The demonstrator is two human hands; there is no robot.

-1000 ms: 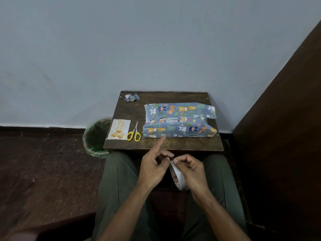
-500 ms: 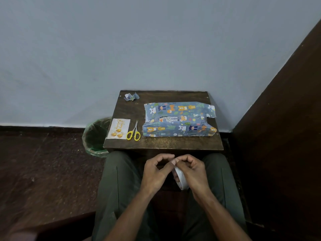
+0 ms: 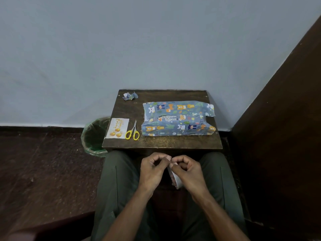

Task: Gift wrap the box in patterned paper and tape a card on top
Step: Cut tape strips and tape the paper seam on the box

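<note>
Small dark wooden table (image 3: 173, 142) against a pale wall, holding a box wrapped in blue animal-print paper (image 3: 177, 119) at right, yellow-handled scissors (image 3: 132, 131) beside a birthday card (image 3: 118, 128) at left, crumpled paper scrap (image 3: 130, 96) at far left corner.

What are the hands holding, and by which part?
The right hand holds a tape roll by its rim; the left hand pinches its top edge.
</note>
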